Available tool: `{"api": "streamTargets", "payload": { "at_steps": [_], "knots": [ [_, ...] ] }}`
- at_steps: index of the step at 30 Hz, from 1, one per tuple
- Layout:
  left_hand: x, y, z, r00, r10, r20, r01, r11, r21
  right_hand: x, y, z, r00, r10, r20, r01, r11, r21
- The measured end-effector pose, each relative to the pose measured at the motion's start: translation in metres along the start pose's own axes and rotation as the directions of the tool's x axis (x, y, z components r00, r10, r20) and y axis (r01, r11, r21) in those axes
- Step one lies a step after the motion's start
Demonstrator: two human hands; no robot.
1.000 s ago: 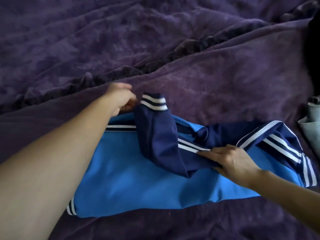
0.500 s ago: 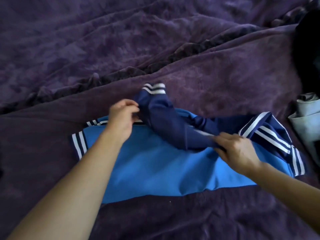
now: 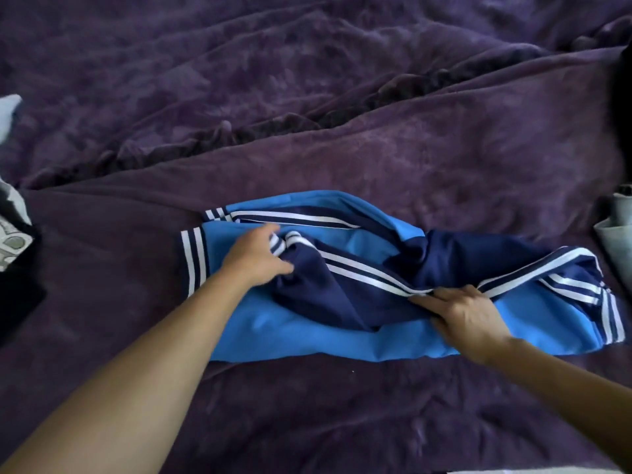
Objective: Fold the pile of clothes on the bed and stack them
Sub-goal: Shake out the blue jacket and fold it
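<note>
A blue track jacket [image 3: 307, 331] lies mid-bed on a purple blanket [image 3: 342, 148]. The left hand [image 3: 256, 260] grips the striped cuff [image 3: 285, 241] of its navy sleeve [image 3: 342, 292]; the right hand [image 3: 468, 316] pinches the sleeve midway. The fabric looks light, limp and slippery; ribbed cuffs and hems probably offer the surest hold.

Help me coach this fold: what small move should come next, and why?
Probably lay the striped cuff flat on the light-blue jacket: the left hand grips it, the navy sleeve lies bunched, and the right hand holds the sleeve's fold.
</note>
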State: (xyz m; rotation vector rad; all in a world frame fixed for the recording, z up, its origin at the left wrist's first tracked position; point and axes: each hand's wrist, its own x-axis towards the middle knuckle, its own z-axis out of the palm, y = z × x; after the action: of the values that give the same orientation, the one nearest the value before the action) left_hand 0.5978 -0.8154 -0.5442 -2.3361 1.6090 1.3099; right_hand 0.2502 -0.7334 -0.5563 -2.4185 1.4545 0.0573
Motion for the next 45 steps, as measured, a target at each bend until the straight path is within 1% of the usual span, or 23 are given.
{"api": "streamTargets", "payload": {
  "at_steps": [2, 4, 6, 8, 10, 12, 13, 14, 16, 18, 20, 22, 25, 27, 29, 30, 31, 33, 35, 37, 39, 41, 45],
  "knots": [
    [-0.005, 0.008, 0.003, 0.989, 0.142, -0.046, -0.137, 0.987, 0.089, 0.009, 0.006, -0.011, 0.991, 0.125, -0.041, -0.12, 0.987, 0.106],
    [-0.008, 0.011, -0.023, 0.914, 0.276, -0.296, -0.322, 0.939, -0.118, 0.021, 0.013, -0.029, 0.964, 0.211, -0.162, -0.17, 0.957, 0.237],
    [-0.011, 0.01, -0.06, 0.737, 0.382, -0.557, -0.514, 0.853, -0.095, 0.032, 0.02, -0.048, 0.914, 0.236, -0.329, -0.156, 0.955, 0.251],
    [-0.021, -0.002, -0.081, 0.584, 0.497, -0.642, -0.51, 0.84, 0.186, 0.038, 0.018, -0.061, 0.885, 0.189, -0.425, -0.123, 0.977, 0.177],
    [-0.039, -0.02, -0.075, 0.648, 0.559, -0.518, -0.349, 0.822, 0.45, 0.039, 0.005, -0.063, 0.927, 0.075, -0.369, -0.054, 0.996, 0.068],
    [-0.056, -0.048, -0.052, 0.818, 0.511, -0.263, -0.249, 0.728, 0.639, 0.034, -0.006, -0.054, 0.998, -0.021, 0.055, 0.021, 1.0, -0.006],
    [-0.063, -0.061, -0.043, 0.871, 0.467, -0.153, -0.243, 0.679, 0.692, 0.03, -0.009, -0.048, 0.972, -0.048, 0.228, 0.056, 0.998, -0.025],
    [-0.067, -0.073, -0.037, 0.895, 0.433, -0.107, -0.237, 0.665, 0.708, 0.027, -0.012, -0.044, 0.964, -0.081, 0.252, 0.085, 0.996, -0.006],
    [-0.066, -0.086, -0.03, 0.883, 0.421, -0.209, -0.221, 0.765, 0.605, 0.024, -0.006, -0.038, 0.995, -0.094, -0.018, 0.095, 0.99, 0.102],
    [-0.058, -0.075, -0.021, 0.873, 0.273, -0.404, -0.16, 0.943, 0.291, 0.036, 0.003, -0.036, 0.982, 0.039, -0.187, -0.024, 0.996, 0.08],
    [-0.047, -0.058, -0.01, 0.933, -0.045, -0.357, 0.005, 0.994, -0.11, 0.053, 0.006, -0.033, 0.986, 0.115, -0.12, -0.116, 0.993, -0.001],
    [-0.039, -0.05, -0.009, 0.928, -0.094, -0.361, 0.018, 0.978, -0.208, 0.063, 0.008, -0.034, 0.991, 0.075, -0.115, -0.076, 0.997, -0.005],
    [-0.038, -0.049, -0.028, 0.784, 0.019, -0.621, -0.16, 0.972, -0.173, 0.062, 0.016, -0.052, 0.893, 0.044, -0.447, -0.049, 0.999, -0.001],
    [-0.041, -0.05, -0.036, 0.782, 0.122, -0.611, -0.216, 0.973, -0.083, 0.052, 0.017, -0.061, 0.89, 0.02, -0.455, -0.017, 1.0, 0.011],
    [-0.043, -0.055, -0.036, 0.95, 0.042, -0.31, -0.031, 0.999, 0.041, 0.033, 0.008, -0.053, 0.996, -0.012, -0.085, 0.011, 1.0, -0.017],
    [-0.044, -0.058, -0.037, 0.985, -0.085, -0.148, 0.107, 0.984, 0.142, 0.024, 0.002, -0.046, 0.99, 0.001, 0.141, 0.003, 1.0, -0.028],
    [-0.045, -0.056, -0.039, 0.984, -0.152, -0.098, 0.17, 0.959, 0.227, 0.018, -0.003, -0.041, 0.975, 0.0, 0.224, 0.006, 1.0, -0.029],
    [-0.045, -0.047, -0.038, 0.962, 0.11, -0.25, -0.009, 0.928, 0.372, 0.025, -0.008, -0.033, 0.998, -0.067, -0.002, 0.067, 0.998, 0.015],
    [-0.045, -0.033, -0.018, 0.794, 0.512, -0.329, -0.301, 0.8, 0.519, 0.053, -0.01, -0.024, 0.985, -0.066, -0.162, 0.059, 0.997, -0.046],
    [-0.042, -0.025, 0.017, 0.737, 0.653, -0.173, -0.418, 0.641, 0.644, 0.079, -0.002, -0.007, 0.999, -0.04, 0.001, 0.039, 0.986, -0.162],
    [-0.031, -0.032, 0.037, 0.846, 0.531, -0.057, -0.337, 0.614, 0.714, 0.094, 0.027, 0.008, 0.978, 0.102, 0.18, -0.057, 0.969, -0.239],
    [-0.01, -0.05, 0.035, 0.938, 0.343, -0.054, -0.193, 0.646, 0.739, 0.102, 0.064, 0.01, 0.942, 0.265, 0.203, -0.203, 0.938, -0.282],
    [0.01, -0.064, 0.021, 0.978, 0.205, 0.036, -0.156, 0.605, 0.78, 0.096, 0.098, -0.004, 0.896, 0.389, 0.216, -0.32, 0.901, -0.294]
  ]
}}
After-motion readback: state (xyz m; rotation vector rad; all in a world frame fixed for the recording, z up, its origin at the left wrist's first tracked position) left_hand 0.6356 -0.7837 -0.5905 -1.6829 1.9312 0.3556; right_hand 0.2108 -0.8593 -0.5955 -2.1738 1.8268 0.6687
